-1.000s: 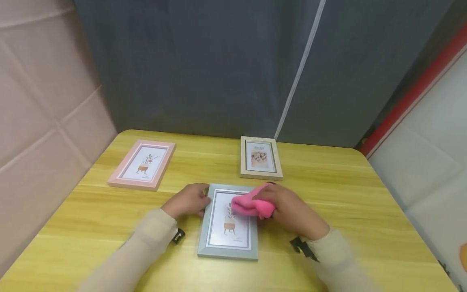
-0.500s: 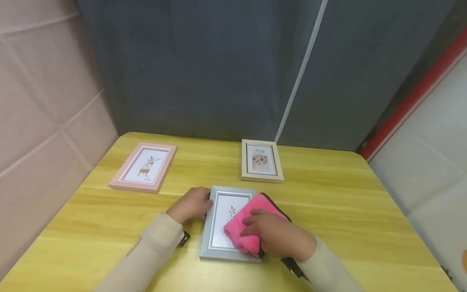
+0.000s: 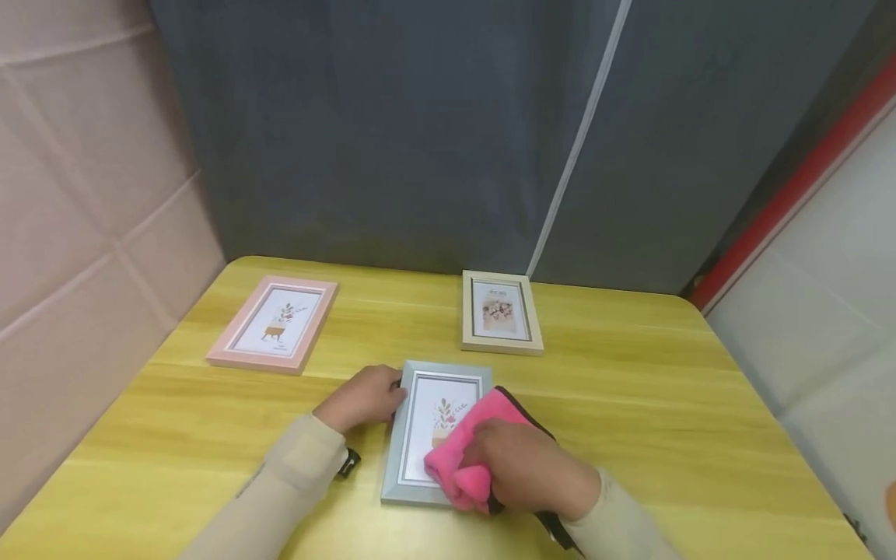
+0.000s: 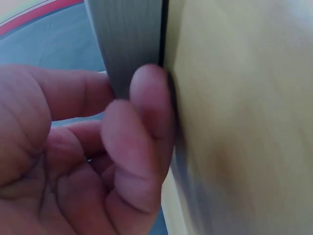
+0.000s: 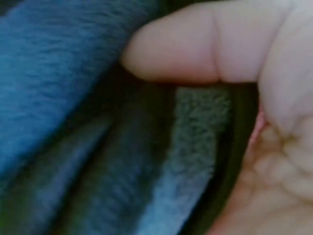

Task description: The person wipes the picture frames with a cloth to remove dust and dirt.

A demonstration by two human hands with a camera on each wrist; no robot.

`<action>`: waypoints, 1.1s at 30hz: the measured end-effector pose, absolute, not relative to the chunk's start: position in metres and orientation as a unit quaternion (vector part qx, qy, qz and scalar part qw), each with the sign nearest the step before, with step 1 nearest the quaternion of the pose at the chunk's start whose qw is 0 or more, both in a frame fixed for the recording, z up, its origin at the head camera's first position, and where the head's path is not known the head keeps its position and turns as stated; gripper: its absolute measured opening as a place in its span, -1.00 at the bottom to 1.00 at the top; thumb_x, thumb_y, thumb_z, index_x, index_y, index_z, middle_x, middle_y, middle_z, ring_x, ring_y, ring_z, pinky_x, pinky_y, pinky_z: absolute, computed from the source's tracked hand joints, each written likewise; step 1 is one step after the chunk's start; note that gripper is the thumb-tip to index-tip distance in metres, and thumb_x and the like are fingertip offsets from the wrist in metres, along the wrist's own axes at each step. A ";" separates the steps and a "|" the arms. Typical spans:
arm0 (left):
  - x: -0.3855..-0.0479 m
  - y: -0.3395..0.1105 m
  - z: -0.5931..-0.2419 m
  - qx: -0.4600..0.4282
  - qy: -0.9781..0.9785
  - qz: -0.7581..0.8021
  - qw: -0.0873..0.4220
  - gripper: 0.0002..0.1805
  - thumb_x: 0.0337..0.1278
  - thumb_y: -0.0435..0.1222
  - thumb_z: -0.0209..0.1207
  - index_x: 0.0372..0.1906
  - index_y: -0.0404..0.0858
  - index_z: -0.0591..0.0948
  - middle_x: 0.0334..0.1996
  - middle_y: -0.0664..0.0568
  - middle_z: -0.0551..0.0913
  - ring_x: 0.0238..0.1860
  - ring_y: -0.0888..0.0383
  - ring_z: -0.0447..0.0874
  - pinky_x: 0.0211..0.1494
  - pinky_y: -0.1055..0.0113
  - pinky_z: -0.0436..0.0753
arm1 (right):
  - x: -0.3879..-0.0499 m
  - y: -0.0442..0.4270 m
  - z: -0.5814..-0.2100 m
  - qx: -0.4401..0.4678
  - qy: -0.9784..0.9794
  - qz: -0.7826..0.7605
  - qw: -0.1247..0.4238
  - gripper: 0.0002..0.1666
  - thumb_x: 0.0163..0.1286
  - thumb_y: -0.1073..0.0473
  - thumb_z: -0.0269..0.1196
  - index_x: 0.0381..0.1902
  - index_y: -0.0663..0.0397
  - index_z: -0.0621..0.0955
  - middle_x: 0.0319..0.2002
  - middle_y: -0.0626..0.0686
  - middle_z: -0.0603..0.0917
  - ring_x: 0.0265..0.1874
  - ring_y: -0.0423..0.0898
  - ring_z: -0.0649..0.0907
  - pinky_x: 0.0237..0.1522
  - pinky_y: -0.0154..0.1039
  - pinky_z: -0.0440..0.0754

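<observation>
A light blue-grey picture frame (image 3: 413, 435) lies face up near the middle of the table, showing a plant print. My left hand (image 3: 364, 398) grips its upper left edge. In the left wrist view, the thumb meets the frame's side (image 4: 129, 39) while curled fingers (image 4: 129, 142) sit against it by the tabletop. A folded pink cloth (image 3: 458, 447) with dark edging covers the frame's lower right part. My right hand (image 3: 528, 467) bunches that cloth and presses it on the glass. Close up in the right wrist view, the thumb (image 5: 181, 46) holds the cloth's blue-grey side (image 5: 54, 68).
On the yellow wood-patterned table (image 3: 630, 389), a pink picture frame (image 3: 315, 323) lies at the back left. A cream picture frame (image 3: 502, 346) lies behind the blue-grey one. A dark curtain-like panel (image 3: 364, 140) stands behind the table, with a pale wall (image 3: 91, 171) at left.
My right hand has drawn the cloth from the frame's upper right part down to its lower right corner. The left hand has stayed on the frame's left edge.
</observation>
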State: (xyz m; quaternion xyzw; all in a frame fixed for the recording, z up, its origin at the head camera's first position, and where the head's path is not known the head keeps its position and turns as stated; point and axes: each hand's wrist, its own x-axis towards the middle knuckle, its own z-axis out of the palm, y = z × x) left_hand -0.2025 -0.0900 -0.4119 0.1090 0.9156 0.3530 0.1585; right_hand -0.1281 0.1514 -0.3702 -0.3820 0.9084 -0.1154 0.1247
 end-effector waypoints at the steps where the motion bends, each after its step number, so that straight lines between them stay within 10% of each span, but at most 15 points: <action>1: -0.203 -0.091 -0.412 0.114 0.917 0.349 0.155 -0.78 0.41 -0.34 0.04 -0.39 -0.22 0.60 -0.66 0.03 0.47 -0.64 0.17 0.41 -0.54 0.33 0.45 | -0.131 0.151 -0.373 -0.375 0.911 -0.125 0.119 -0.56 -0.10 0.45 0.40 -0.67 -0.29 0.55 -0.62 -0.35 0.43 -0.43 -0.31 0.43 -0.15 -0.37 0.50; 7: -0.204 -0.095 -0.413 0.128 0.926 0.328 0.135 -0.75 0.40 -0.30 0.09 -0.47 -0.18 0.57 -0.70 0.07 0.31 -0.64 0.18 0.32 -0.53 0.32 0.39 | -0.157 0.158 -0.389 -0.330 0.923 -0.187 0.059 -0.61 0.12 0.50 0.23 -0.36 -0.17 0.70 -0.38 -0.30 0.62 -0.16 -0.25 0.60 0.29 -0.14 0.41; 20: -0.202 -0.087 -0.415 0.111 0.930 0.323 0.135 -0.69 0.39 -0.33 0.07 -0.56 -0.22 0.51 -0.66 0.04 0.36 -0.59 0.14 0.37 -0.51 0.29 0.41 | -0.158 0.165 -0.383 -0.366 0.916 -0.157 0.059 -0.55 0.17 0.50 0.24 -0.08 -0.05 0.74 -0.08 -0.14 0.71 0.09 -0.09 0.60 0.25 -0.10 0.46; 33: -0.202 -0.089 -0.412 0.113 0.932 0.317 0.136 -0.64 0.40 -0.32 0.07 -0.60 -0.20 0.45 -0.67 0.04 0.34 -0.60 0.15 0.36 -0.52 0.30 0.41 | -0.121 0.144 -0.370 -0.423 0.888 -0.126 0.131 -0.61 0.06 0.40 0.39 -0.53 -0.33 0.66 -0.57 -0.39 0.48 -0.45 -0.34 0.45 -0.27 -0.44 0.48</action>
